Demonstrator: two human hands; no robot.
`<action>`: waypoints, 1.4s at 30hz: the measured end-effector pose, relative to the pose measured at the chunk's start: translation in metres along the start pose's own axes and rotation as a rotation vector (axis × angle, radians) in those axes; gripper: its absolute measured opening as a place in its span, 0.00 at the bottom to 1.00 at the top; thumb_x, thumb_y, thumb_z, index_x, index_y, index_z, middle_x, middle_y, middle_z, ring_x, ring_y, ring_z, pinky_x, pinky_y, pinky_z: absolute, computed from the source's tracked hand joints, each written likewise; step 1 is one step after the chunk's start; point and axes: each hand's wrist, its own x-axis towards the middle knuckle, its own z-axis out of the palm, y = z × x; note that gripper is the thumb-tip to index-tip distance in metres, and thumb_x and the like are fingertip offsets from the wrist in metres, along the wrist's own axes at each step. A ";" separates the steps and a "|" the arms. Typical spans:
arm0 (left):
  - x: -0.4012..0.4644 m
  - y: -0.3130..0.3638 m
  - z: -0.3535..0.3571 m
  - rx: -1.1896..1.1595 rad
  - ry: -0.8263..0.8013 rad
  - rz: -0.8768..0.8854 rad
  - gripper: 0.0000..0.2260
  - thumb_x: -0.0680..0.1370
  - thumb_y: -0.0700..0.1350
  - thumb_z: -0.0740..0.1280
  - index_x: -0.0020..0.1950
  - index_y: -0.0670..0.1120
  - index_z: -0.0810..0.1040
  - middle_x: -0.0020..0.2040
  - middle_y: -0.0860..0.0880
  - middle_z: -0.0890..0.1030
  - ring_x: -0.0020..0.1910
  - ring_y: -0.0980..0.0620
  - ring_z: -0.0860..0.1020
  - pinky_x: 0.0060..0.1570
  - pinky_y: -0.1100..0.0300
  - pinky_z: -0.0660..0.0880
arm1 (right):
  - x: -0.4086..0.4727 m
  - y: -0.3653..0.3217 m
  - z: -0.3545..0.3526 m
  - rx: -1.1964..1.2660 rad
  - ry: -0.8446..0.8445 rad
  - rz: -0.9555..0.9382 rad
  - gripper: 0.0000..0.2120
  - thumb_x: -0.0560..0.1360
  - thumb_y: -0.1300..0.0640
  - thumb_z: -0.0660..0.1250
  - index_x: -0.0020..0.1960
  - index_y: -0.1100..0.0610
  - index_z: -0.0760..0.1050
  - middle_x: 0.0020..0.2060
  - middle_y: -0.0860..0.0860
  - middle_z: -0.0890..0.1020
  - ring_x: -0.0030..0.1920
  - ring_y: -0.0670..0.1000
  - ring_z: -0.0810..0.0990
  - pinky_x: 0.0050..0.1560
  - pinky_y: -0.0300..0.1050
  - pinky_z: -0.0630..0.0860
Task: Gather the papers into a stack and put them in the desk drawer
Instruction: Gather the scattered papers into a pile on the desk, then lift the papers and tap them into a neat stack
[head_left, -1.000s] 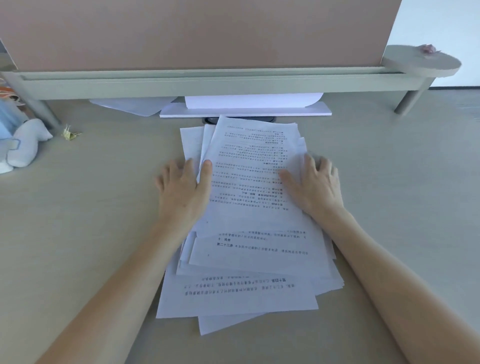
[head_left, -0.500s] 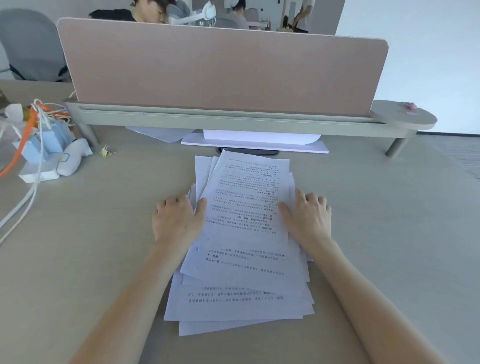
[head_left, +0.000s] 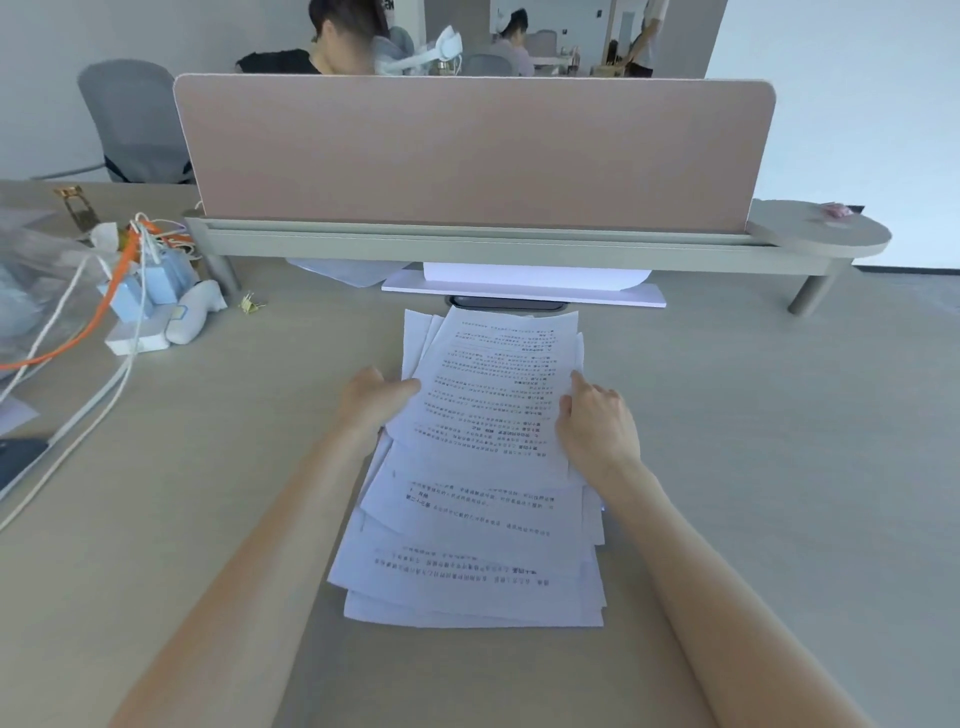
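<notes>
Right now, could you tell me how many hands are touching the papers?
2. The left hand presses the papers' left edge; the right hand presses their right edge, both at the top sheets.

Beige desk (head_left: 753, 441) under loose papers (head_left: 483, 493), cables (head_left: 78, 410), clip (head_left: 252, 303)

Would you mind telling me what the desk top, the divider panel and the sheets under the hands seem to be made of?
Desk top: probably laminate, matte, with a faint pale wood-grain pattern. Divider panel: looks like dusty-pink fabric or felt, with no shine and soft rounded corners. Sheets: thin white printed office paper, fanned and overlapping.
</notes>
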 end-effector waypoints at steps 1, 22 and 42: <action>-0.001 0.003 0.002 -0.033 -0.021 -0.012 0.10 0.75 0.46 0.69 0.45 0.44 0.68 0.42 0.47 0.69 0.37 0.48 0.68 0.34 0.58 0.62 | 0.000 -0.001 0.000 0.011 -0.001 -0.007 0.17 0.82 0.60 0.53 0.70 0.64 0.67 0.36 0.54 0.73 0.47 0.60 0.75 0.40 0.47 0.65; -0.004 0.020 0.011 -0.507 -0.325 0.111 0.08 0.76 0.38 0.72 0.54 0.46 0.83 0.53 0.43 0.86 0.49 0.44 0.86 0.45 0.50 0.82 | 0.004 0.013 -0.028 0.961 -0.041 0.318 0.26 0.78 0.63 0.61 0.76 0.53 0.67 0.52 0.49 0.83 0.54 0.55 0.82 0.54 0.53 0.80; -0.054 0.115 -0.031 -0.777 -0.171 0.639 0.07 0.76 0.40 0.72 0.52 0.49 0.83 0.48 0.53 0.88 0.50 0.52 0.85 0.48 0.54 0.81 | 0.010 -0.035 -0.152 1.141 0.201 -0.133 0.19 0.74 0.67 0.65 0.64 0.56 0.75 0.60 0.51 0.85 0.60 0.52 0.84 0.59 0.51 0.80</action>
